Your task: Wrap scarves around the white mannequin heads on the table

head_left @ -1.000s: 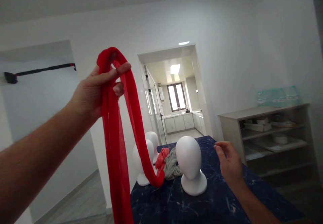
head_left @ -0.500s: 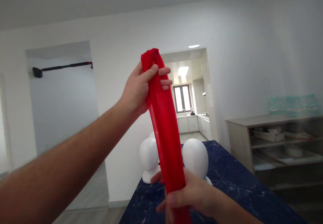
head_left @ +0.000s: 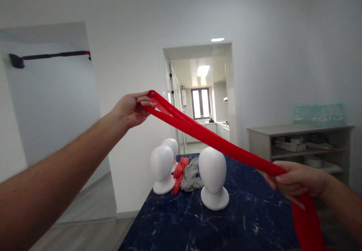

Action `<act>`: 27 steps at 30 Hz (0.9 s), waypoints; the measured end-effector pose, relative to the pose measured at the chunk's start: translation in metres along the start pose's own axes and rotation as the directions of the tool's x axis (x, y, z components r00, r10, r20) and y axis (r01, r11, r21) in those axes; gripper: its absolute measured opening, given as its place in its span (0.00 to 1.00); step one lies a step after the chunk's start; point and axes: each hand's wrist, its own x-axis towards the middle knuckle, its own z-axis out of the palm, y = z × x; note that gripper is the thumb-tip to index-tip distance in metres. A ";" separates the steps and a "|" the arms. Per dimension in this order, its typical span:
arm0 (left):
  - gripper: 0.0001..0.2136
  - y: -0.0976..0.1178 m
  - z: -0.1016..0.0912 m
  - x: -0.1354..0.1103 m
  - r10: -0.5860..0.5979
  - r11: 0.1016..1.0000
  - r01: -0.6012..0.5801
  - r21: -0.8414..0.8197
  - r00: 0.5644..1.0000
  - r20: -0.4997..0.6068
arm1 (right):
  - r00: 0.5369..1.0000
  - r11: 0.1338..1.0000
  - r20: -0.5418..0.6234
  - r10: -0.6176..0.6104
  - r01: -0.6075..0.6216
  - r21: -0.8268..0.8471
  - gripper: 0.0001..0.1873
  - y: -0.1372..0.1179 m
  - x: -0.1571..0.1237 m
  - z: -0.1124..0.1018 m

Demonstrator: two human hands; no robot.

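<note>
A long red scarf (head_left: 209,137) is stretched slantwise in the air, running from upper left down to the right. My left hand (head_left: 134,107) pinches one folded end of it, fingers closed on the cloth. Farther along, my right hand (head_left: 294,181) is wrapped round the scarf, and the rest hangs below that hand out of the frame. Beneath the stretched cloth, a white foam mannequin head (head_left: 212,172) stands upright on the dark blue marbled table (head_left: 181,221), touched by neither hand.
Two more white mannequin heads, a nearer one (head_left: 161,166) and one behind it (head_left: 170,145), stand at the table's left. Between the heads lie a coral cloth (head_left: 180,173) and a grey cloth (head_left: 191,177). A shelf unit (head_left: 296,129) with bottled water (head_left: 319,115) is at right.
The scarf has gone from nearly upright to a slanted stretch. My left hand has moved down and left, my right hand outward to the right. The cloths on the table have come into view.
</note>
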 end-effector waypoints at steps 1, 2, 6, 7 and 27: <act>0.07 -0.008 -0.007 0.000 -0.073 0.997 0.073 -0.013 0.997 -0.022 | 0.995 0.999 -0.092 -0.029 0.030 0.016 0.16 -0.002 -0.008 -0.013; 0.06 -0.019 -0.014 0.001 -0.146 0.989 0.145 -0.023 0.988 -0.051 | 0.982 0.998 -0.181 -0.057 0.063 0.027 0.16 -0.003 -0.015 -0.024; 0.05 -0.071 -0.037 0.014 -0.290 0.957 0.288 -0.035 0.942 -0.171 | 0.829 0.965 -0.523 -0.198 0.259 0.045 0.17 -0.002 -0.019 -0.060; 0.05 -0.087 -0.042 0.020 -0.325 0.946 0.321 -0.052 0.925 -0.199 | 0.775 0.950 -0.588 -0.231 0.310 0.036 0.18 0.001 -0.015 -0.067; 0.19 -0.303 -0.108 0.058 -0.425 0.902 0.334 -0.273 0.797 -0.429 | 0.628 0.776 -0.706 -0.327 0.605 0.178 0.16 0.123 0.162 -0.125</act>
